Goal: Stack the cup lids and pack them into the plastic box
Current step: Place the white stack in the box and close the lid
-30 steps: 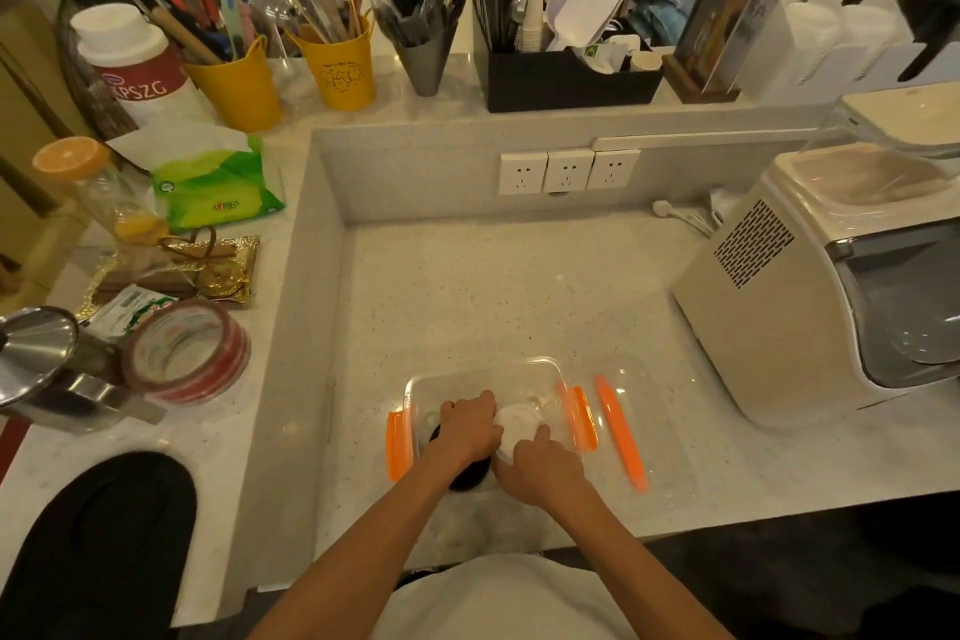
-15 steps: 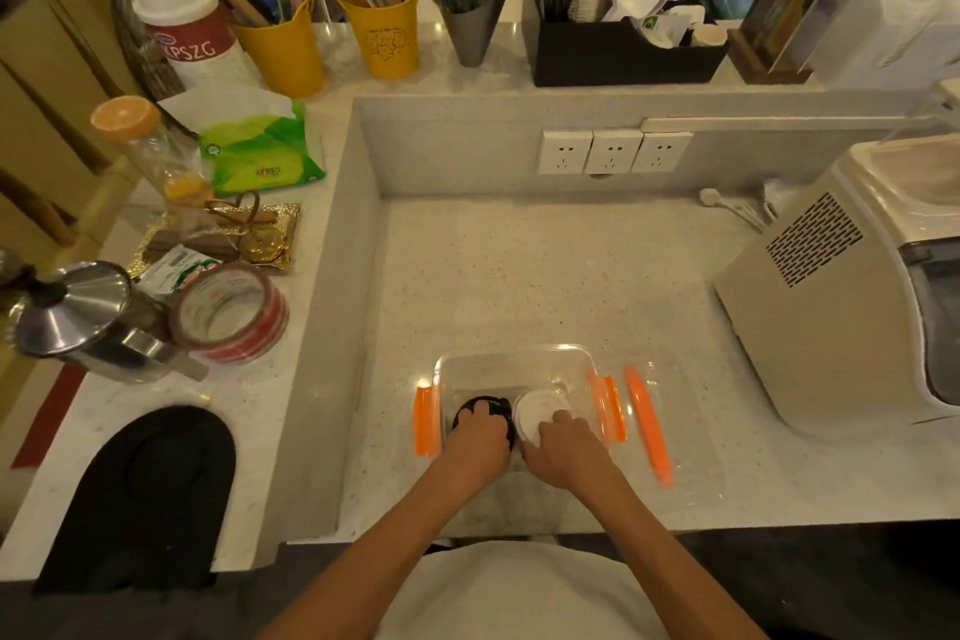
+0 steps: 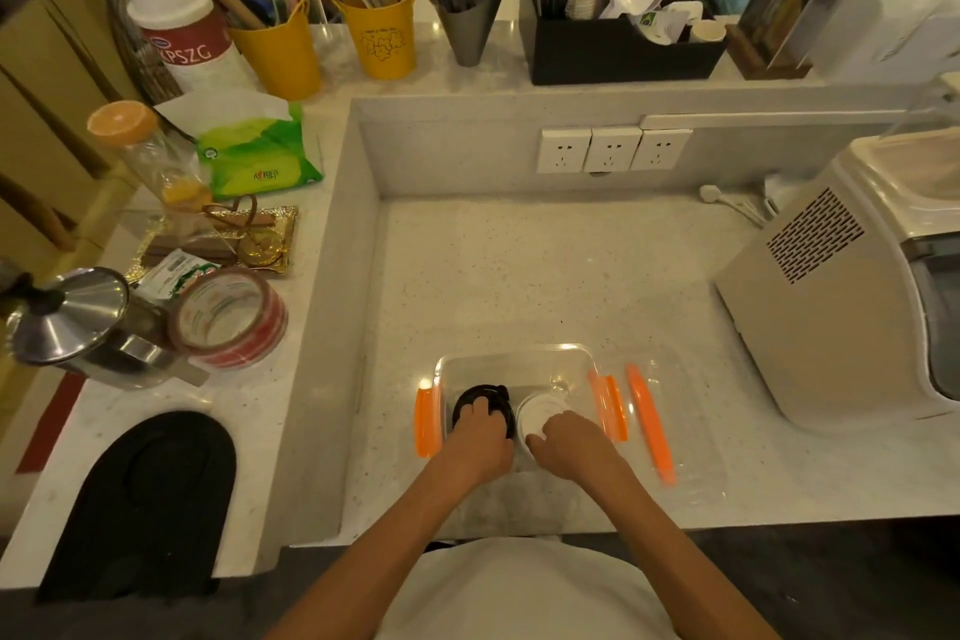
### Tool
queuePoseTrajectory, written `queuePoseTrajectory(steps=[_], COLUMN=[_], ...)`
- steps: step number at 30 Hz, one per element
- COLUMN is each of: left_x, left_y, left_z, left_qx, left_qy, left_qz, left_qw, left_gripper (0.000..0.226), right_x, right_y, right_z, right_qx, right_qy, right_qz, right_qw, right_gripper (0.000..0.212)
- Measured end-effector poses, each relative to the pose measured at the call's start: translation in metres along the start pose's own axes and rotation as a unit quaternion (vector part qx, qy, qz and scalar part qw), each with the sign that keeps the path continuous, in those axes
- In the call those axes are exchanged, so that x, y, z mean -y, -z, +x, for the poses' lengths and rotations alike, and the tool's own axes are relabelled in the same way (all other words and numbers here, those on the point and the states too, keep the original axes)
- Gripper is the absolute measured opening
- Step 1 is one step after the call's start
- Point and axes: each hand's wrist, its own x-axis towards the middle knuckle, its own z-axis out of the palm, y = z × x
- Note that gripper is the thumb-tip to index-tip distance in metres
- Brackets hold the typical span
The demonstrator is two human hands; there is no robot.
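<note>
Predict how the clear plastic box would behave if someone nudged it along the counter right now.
The plastic box looks thin-walled and nearly empty, so it is probably light and would slide easily on the smooth counter. It sits low and wide, so tipping seems unlikely. Its orange clips hang open and may flap.

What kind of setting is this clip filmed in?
Probably a cafe or drink-shop counter. Yellow buckets and a black box hold straws and cutlery, a beige countertop machine stands at the right, and the hands pack cup lids into a plastic box.
</note>
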Motion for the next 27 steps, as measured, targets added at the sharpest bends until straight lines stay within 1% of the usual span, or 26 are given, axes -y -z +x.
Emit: queuePoseTrajectory(steps=[1,3,5,6,7,8,9,10,11,13,14,16,18,20,21,22,23,25,26,27], left_x=[-0.001,-0.002,0.0,0.002,0.006,0.011,0.017,0.023,0.028,0.035,0.036,0.03,0.014,-0.011,-0.028,-0.046,-0.066,-0.104,-0.12,-0.135], left_y=[0.0,0.003,0.011,0.014,0.016,0.015,0.014,0.013,0.012,0.013,0.015,0.022,0.032,0.046,0.055,0.062,0.067,0.072,0.072,0.071], left_z=[-0.001,-0.005,-0.01,-0.015,-0.019,-0.022,-0.024,-0.026,-0.028,-0.028,-0.027,-0.026,-0.02,-0.004,0.007,0.022,0.039,0.078,0.097,0.113], left_qx=[-0.008,-0.054,-0.147,-0.193,-0.228,-0.258,-0.273,-0.27,-0.252,-0.209,-0.202,-0.226,-0.277,-0.324,-0.325,-0.309,-0.277,-0.177,-0.109,-0.04], left_qy=[0.001,0.015,0.006,0.002,0.011,0.031,0.055,0.072,0.075,0.067,0.072,0.1,0.102,0.041,0.001,-0.036,-0.063,-0.093,-0.098,-0.098], left_qz=[-0.001,-0.029,-0.017,-0.005,-0.007,-0.024,-0.052,-0.083,-0.124,-0.185,-0.183,-0.145,-0.071,-0.039,-0.044,-0.052,-0.054,-0.031,-0.011,0.012], left_qw=[1.0,0.998,0.989,0.981,0.974,0.965,0.959,0.957,0.957,0.958,0.959,0.958,0.953,0.944,0.945,0.949,0.957,0.979,0.989,0.994], left_gripper=[0.037,0.029,0.021,0.019,0.027,0.041,0.054,0.06,0.062,0.058,0.054,0.042,0.032,0.028,0.027,0.028,0.03,0.035,0.037,0.039], right_x=[-0.001,-0.007,-0.017,-0.024,-0.031,-0.038,-0.044,-0.048,-0.051,-0.054,-0.056,-0.062,-0.073,-0.091,-0.103,-0.115,-0.126,-0.142,-0.148,-0.153], right_y=[0.002,0.007,0.011,0.012,0.012,0.013,0.013,0.012,0.011,0.009,0.008,0.007,0.006,0.002,-0.003,-0.008,-0.014,-0.029,-0.037,-0.046], right_z=[-0.002,-0.008,-0.019,-0.024,-0.028,-0.03,-0.032,-0.033,-0.034,-0.036,-0.036,-0.038,-0.043,-0.048,-0.05,-0.053,-0.056,-0.064,-0.069,-0.073], right_qx=[-0.025,-0.131,-0.267,-0.315,-0.339,-0.339,-0.32,-0.295,-0.273,-0.254,-0.25,-0.249,-0.268,-0.292,-0.29,-0.27,-0.234,-0.173,-0.159,-0.152], right_qy=[0.01,0.032,0.036,0.026,0.013,-0.002,-0.017,-0.026,-0.026,-0.008,-0.002,0.005,-0.01,-0.07,-0.117,-0.168,-0.218,-0.28,-0.295,-0.299], right_qz=[0.011,0.056,0.096,0.111,0.131,0.156,0.187,0.219,0.244,0.271,0.277,0.301,0.347,0.404,0.434,0.469,0.513,0.612,0.649,0.668], right_qw=[1.0,0.989,0.958,0.942,0.932,0.928,0.929,0.93,0.93,0.929,0.928,0.921,0.899,0.864,0.845,0.824,0.797,0.719,0.683,0.664], right_gripper=[0.046,0.037,0.033,0.035,0.039,0.043,0.046,0.048,0.049,0.049,0.049,0.047,0.042,0.038,0.039,0.044,0.051,0.062,0.06,0.052])
